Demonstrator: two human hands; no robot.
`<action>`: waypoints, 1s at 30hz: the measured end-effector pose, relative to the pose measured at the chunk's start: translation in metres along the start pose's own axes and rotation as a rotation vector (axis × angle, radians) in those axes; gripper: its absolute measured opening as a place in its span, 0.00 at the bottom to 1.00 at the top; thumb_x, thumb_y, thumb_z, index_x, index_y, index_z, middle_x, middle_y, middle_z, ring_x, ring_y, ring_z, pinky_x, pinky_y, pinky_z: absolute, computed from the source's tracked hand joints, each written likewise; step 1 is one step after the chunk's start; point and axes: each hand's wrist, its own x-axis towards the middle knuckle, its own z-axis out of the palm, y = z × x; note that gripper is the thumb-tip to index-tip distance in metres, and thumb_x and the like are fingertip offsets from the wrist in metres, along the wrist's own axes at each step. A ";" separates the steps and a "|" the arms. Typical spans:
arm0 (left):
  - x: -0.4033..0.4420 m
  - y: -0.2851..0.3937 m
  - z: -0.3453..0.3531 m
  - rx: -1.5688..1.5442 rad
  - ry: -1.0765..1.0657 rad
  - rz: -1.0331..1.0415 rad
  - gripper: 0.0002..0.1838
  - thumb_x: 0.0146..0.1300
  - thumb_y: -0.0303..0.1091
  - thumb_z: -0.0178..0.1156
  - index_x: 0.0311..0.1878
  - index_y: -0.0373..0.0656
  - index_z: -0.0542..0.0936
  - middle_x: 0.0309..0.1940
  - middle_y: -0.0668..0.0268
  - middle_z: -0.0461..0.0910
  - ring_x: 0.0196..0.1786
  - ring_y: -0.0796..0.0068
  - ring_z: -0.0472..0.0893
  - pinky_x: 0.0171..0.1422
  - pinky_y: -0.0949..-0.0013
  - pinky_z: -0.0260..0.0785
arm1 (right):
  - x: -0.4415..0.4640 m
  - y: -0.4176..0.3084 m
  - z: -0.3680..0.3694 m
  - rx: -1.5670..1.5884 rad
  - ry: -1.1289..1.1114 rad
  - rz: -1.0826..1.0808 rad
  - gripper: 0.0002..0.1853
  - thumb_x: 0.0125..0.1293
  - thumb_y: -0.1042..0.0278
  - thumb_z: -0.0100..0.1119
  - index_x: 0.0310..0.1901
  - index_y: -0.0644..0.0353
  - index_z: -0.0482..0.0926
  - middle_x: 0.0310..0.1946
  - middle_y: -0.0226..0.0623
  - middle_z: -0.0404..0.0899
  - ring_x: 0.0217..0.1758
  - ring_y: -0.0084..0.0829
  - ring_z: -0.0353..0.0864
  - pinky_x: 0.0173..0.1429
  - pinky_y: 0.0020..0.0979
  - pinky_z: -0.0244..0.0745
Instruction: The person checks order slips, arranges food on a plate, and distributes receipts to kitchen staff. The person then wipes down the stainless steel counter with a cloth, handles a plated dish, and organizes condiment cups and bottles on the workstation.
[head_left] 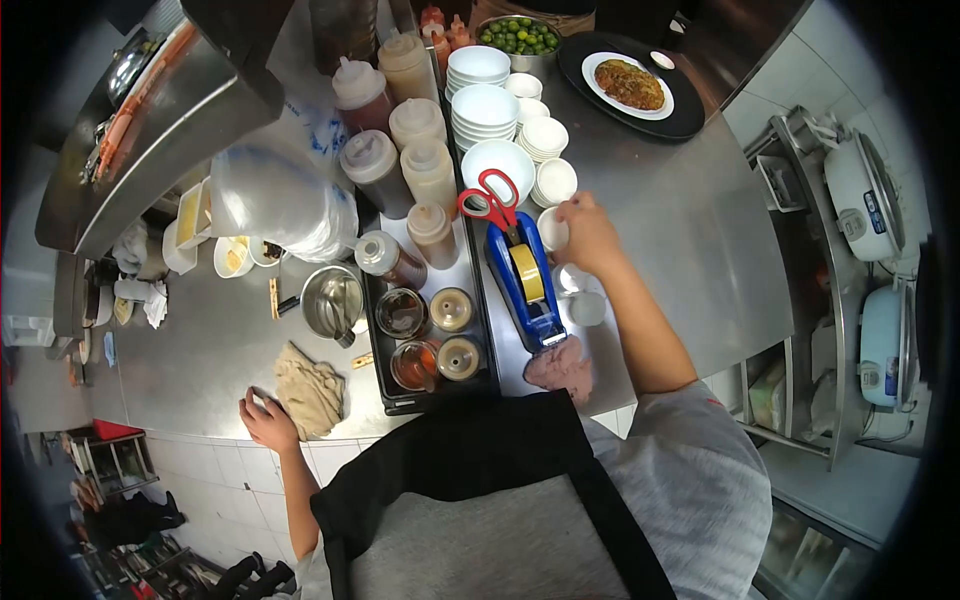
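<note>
My right hand (592, 235) reaches across the counter, its fingers closed on a small white sauce dish (551, 230) beside the blue tape dispenser (524, 285). Red-handled scissors (490, 200) stand at the dispenser's far end. Just beyond the hand are stacks of small white dishes (545, 137) and larger white bowls (485, 108). Clear round lids or cups (586, 308) lie nearer me. My left hand (268, 420) rests at the counter's front edge with its fingers apart, holding nothing. A crumpled beige cloth (308, 388) lies right beside it.
A black tray (437, 400) holds sauce bottles (430, 175) and jars. A pink cloth (562, 370) lies near the front edge. Farther back are a fried dish on a white plate (628, 86) and a bowl of green limes (520, 38). A steel pot (333, 302) stands left.
</note>
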 end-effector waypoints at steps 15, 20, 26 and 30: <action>0.001 -0.002 0.000 -0.016 -0.022 0.004 0.21 0.63 0.41 0.48 0.59 0.52 0.71 0.63 0.60 0.65 0.67 0.59 0.62 0.67 0.53 0.50 | 0.024 0.079 0.002 1.050 0.206 0.340 0.19 0.39 0.62 0.74 0.34 0.57 0.80 0.35 0.36 0.79 0.36 0.29 0.77 0.42 0.28 0.72; 0.001 0.008 -0.005 -0.020 -0.021 -0.003 0.20 0.63 0.39 0.49 0.58 0.49 0.72 0.63 0.58 0.65 0.66 0.57 0.63 0.66 0.55 0.53 | 0.109 0.117 0.012 0.208 0.348 0.233 0.20 0.36 0.58 0.74 0.32 0.57 0.81 0.43 0.44 0.77 0.45 0.40 0.78 0.50 0.35 0.73; 0.003 0.004 -0.001 -0.033 0.011 0.052 0.20 0.62 0.36 0.49 0.57 0.45 0.72 0.59 0.52 0.67 0.63 0.51 0.66 0.64 0.55 0.57 | 0.207 0.100 0.016 0.132 0.241 0.339 0.20 0.37 0.54 0.73 0.33 0.53 0.82 0.46 0.40 0.76 0.51 0.42 0.75 0.57 0.37 0.71; 0.003 0.005 -0.001 -0.057 0.000 0.066 0.20 0.63 0.37 0.48 0.57 0.45 0.72 0.59 0.51 0.67 0.63 0.51 0.65 0.64 0.55 0.57 | 0.231 0.101 0.019 0.214 0.294 0.375 0.21 0.38 0.51 0.71 0.35 0.52 0.81 0.48 0.41 0.75 0.56 0.44 0.71 0.59 0.39 0.69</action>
